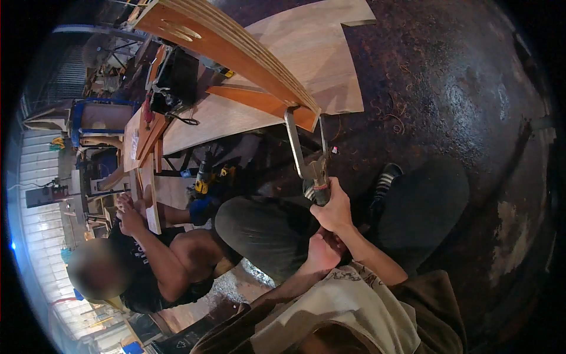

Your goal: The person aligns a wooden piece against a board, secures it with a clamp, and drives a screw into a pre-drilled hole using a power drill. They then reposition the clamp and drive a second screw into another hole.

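Head view: the right hand [335, 207] has its grip closed round the handle of a saw [306, 159]. The saw's frame reaches past the end of a stack of boards [236, 56], and its thin blade runs up to the stack's edge, likely so the frame clears the wood while the blade bites. The left hand [321, 251] sits just under the right wrist and seems to brace it. Its fingers are tucked out of sight, so I cannot tell whether its grip is closed. The boards lean on a wide sheet [306, 47] that serves as the surface. A drill [203, 177] lies near its lower edge. A co-worker [153, 259] sits to the left with hands on a wood strip [152, 215], too small to read. The floor [460, 94] is dim.
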Tool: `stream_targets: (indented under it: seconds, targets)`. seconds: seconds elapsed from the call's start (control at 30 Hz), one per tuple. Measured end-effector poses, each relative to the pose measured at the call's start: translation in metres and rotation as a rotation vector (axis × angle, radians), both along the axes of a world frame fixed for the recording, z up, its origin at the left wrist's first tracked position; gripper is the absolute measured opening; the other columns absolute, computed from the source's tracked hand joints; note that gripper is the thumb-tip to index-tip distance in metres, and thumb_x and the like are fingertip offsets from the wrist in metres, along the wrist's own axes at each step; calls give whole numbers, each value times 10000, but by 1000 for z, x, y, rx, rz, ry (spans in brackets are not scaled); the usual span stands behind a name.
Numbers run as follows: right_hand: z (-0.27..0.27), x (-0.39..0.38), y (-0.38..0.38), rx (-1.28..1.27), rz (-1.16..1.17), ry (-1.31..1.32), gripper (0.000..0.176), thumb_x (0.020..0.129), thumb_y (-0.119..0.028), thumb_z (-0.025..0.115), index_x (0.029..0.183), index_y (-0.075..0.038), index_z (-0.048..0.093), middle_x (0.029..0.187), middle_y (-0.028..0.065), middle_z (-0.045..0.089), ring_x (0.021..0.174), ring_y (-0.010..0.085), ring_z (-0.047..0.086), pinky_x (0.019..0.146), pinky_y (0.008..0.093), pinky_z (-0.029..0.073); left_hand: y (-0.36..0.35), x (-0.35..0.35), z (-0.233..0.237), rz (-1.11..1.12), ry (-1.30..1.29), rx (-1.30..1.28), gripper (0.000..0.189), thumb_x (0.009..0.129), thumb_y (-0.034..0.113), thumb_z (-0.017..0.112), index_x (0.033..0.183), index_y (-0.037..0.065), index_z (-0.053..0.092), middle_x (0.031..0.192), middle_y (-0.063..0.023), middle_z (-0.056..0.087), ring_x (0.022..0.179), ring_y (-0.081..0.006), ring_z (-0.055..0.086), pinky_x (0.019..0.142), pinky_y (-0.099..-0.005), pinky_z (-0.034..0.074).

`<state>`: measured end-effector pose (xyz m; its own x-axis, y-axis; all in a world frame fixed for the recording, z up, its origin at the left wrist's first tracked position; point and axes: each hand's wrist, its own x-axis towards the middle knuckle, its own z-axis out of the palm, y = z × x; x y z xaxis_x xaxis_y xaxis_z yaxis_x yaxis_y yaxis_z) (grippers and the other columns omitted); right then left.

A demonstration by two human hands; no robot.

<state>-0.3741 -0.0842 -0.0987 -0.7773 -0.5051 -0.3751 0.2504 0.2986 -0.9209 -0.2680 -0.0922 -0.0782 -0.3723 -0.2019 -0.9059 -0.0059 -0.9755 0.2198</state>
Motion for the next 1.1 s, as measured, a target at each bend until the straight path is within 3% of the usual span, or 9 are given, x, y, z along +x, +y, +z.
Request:
stream_targets:
  seconds: [0.27,0.37,0.6,0.73,0.83,0.9,1.0,1.07,1.1]
  targets:
    - [3,-1,2,-8,5,14,536,691,-106,760,1185,-61,557,1073,212,691,1037,446,661,912,471,522,-22,20,-30,-69,-16,204,223,999,259,495,817,138,540,646,23,450,510,-117,379,468,-282,267]
    - [3,0,2,-17,-5,11,516,691,-107,759,1164,-57,558,1077,213,686,1038,446,655,901,479,519,-51,27,-28,-109,18,628,251,1032,222,397,831,142,525,650,37,437,524,-109,371,480,-280,264]
    - [-9,3,-1,-52,-30,158,537,673,-77,751,1170,-57,551,1030,178,692,1004,398,687,895,415,533,-71,25,11,-243,-102,614,300,1048,400,506,902,143,559,729,25,495,582,-105,429,494,-263,307]
    - [-5,3,-4,-56,-27,55,574,663,-44,765,1195,-50,549,1069,168,686,1026,374,685,908,408,531,-148,9,50,-475,-46,-889,249,1064,314,565,968,85,588,845,-2,557,678,-105,492,588,-243,392]
    - [3,-4,-3,-103,-43,20,539,674,-102,840,1124,-46,549,1049,197,628,1020,420,620,876,472,497,-224,-85,81,-700,2,-1693,416,877,41,712,1269,27,575,1158,-46,589,1090,-177,557,966,-326,442]
    - [0,-7,-2,-72,-2,-40,549,676,-105,842,1137,-41,551,1054,195,627,1034,418,614,885,472,492,-259,-133,107,-1038,74,-1725,575,887,131,727,1425,45,543,1353,-101,599,1295,-217,528,1087,-383,399]
    - [-7,-3,-5,-32,35,-81,624,669,-125,859,1199,-21,547,1089,207,616,1072,424,591,916,480,476,-310,-208,67,-899,531,-2012,494,930,224,697,1383,54,598,1298,-97,655,1217,-246,608,1045,-402,452]
    - [-14,2,-6,-36,37,-8,692,657,-145,862,1248,-3,532,1108,222,607,1066,429,583,926,480,471,-347,-234,76,-1746,913,-1926,417,990,316,677,1270,7,662,1247,-155,690,1180,-305,643,1058,-417,461]
    - [-13,0,-7,-35,33,-16,692,657,-145,862,1248,-3,532,1108,222,607,1066,429,583,926,480,471,-331,-242,80,-1662,994,-1994,306,1009,250,639,1196,18,708,1179,-146,717,1091,-298,673,991,-413,491]
